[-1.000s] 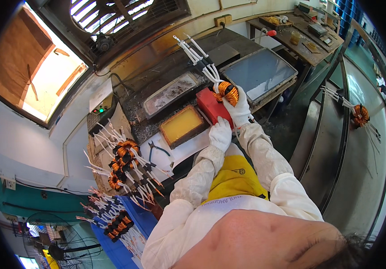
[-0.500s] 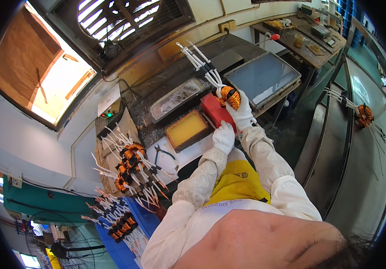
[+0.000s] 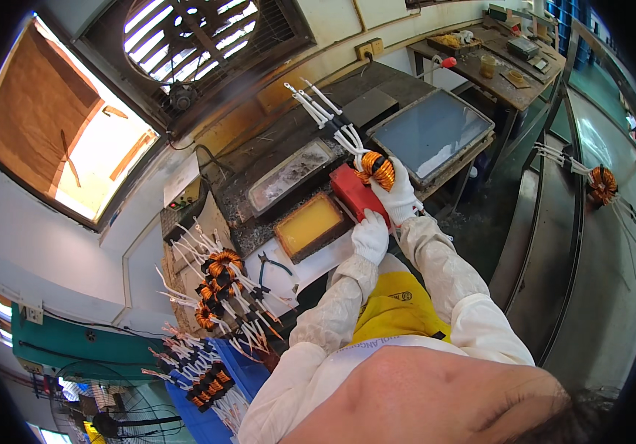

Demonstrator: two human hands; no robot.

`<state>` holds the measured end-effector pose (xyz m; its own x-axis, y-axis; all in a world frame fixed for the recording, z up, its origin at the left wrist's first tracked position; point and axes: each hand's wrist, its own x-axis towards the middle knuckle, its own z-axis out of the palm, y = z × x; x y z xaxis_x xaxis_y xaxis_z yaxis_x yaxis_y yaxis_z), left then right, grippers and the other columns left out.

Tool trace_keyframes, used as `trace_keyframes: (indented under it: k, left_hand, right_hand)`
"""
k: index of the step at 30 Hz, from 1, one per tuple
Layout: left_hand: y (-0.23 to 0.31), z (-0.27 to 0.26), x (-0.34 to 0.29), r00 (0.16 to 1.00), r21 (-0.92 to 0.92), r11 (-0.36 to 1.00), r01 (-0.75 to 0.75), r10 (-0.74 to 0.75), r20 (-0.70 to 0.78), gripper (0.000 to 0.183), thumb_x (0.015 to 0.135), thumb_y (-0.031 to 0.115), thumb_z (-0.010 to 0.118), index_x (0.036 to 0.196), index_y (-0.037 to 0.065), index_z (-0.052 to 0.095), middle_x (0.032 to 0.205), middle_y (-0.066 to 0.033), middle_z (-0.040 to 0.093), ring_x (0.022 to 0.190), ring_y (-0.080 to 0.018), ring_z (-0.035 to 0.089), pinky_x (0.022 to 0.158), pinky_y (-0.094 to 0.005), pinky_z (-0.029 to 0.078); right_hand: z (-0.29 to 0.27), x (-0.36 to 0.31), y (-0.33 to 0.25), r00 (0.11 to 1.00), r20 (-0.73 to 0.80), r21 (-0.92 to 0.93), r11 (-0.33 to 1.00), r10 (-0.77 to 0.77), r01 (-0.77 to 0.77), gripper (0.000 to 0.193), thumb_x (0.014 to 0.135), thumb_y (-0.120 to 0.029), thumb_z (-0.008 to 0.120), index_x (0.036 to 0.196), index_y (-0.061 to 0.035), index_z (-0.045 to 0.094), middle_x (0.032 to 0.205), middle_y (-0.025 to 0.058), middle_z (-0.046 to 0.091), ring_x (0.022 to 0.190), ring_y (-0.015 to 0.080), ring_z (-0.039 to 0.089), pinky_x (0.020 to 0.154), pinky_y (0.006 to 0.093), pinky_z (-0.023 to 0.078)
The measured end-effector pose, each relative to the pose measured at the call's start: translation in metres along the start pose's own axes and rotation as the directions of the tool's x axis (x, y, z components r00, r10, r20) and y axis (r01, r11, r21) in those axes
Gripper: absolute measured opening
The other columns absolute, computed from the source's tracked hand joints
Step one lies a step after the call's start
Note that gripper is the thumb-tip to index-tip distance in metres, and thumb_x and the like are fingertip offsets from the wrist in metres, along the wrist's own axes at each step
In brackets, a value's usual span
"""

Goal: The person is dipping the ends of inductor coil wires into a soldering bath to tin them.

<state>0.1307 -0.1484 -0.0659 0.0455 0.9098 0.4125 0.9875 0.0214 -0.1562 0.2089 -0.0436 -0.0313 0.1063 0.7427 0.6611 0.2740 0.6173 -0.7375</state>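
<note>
Gloved in white, my right hand [image 3: 398, 195] is closed around a copper-wound toroidal coil [image 3: 376, 171]. Its white-sleeved leads [image 3: 323, 112] stick out up and to the left, ending in metal lugs; more lead ends show by my right wrist. The coil is over the far end of a red box [image 3: 357, 194], and whether they touch I cannot tell. My left hand [image 3: 370, 235], also gloved, grips the near end of that box with bent fingers. Left of the box sits a rectangular pot of yellow liquid [image 3: 309, 225], and behind it a pot with a crusted silvery surface [image 3: 291, 176].
A wide grey tray [image 3: 433, 133] stands at the right of the bench. Cutters [image 3: 273, 265] lie near a pile of coils [image 3: 218, 285]. More coils fill a blue bin [image 3: 233, 362] below left. Another coil [image 3: 602, 185] rests on the metal surface at right.
The whole view has shifted slightly as the head moved. The coil and both hands stay at nearly the same place by the red box.
</note>
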Motion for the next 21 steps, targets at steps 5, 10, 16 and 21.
trace_keyframes:
  k: [5,10,16,21]
  left_hand:
    - [0.000,0.001,-0.001,1.000,-0.030,1.000,0.002,-0.002,0.005,0.033,0.083,0.021,0.057,0.108,0.001,0.062,0.116,-0.0189,0.062,0.074,-0.0244,0.068,0.064,-0.0356,0.055]
    - [-0.001,-0.002,-0.004,0.999,-0.050,0.998,0.023,-0.022,0.033,0.036,0.082,0.024,0.060,0.110,0.001,0.061,0.119,-0.0193,0.060,0.078,-0.0252,0.068,0.065,-0.0361,0.055]
    - [-0.004,-0.014,-0.007,0.996,-0.200,0.977,0.078,-0.068,0.058,0.038,0.084,0.025,0.059,0.115,0.003,0.058,0.123,-0.0180,0.059,0.081,-0.0289,0.068,0.069,-0.0391,0.056]
    - [-0.007,-0.021,-0.006,0.995,-0.274,0.958,0.087,-0.071,0.071,0.038,0.085,0.026,0.058,0.116,0.004,0.058,0.125,-0.0185,0.058,0.084,-0.0305,0.068,0.072,-0.0406,0.056]
  right_hand:
    - [-0.003,-0.002,-0.002,0.999,0.030,-0.010,1.000,0.013,-0.013,0.068,0.074,-0.015,0.081,0.132,-0.0065,0.047,0.118,0.0198,0.057,0.107,0.0373,0.060,0.093,0.0401,0.050]
    - [-0.002,-0.004,-0.001,1.000,0.027,-0.011,1.000,0.001,-0.001,0.069,0.073,-0.014,0.082,0.132,-0.0045,0.046,0.119,0.0202,0.056,0.109,0.0366,0.059,0.095,0.0396,0.049]
    - [-0.001,-0.003,0.003,0.998,0.041,0.016,0.999,0.039,-0.039,0.069,0.073,-0.014,0.082,0.132,-0.0051,0.046,0.119,0.0192,0.056,0.108,0.0356,0.060,0.095,0.0389,0.050]
    - [0.001,-0.003,0.004,0.998,0.050,0.006,0.999,0.049,-0.050,0.070,0.073,-0.016,0.082,0.132,-0.0059,0.046,0.119,0.0185,0.056,0.108,0.0355,0.060,0.094,0.0387,0.050]
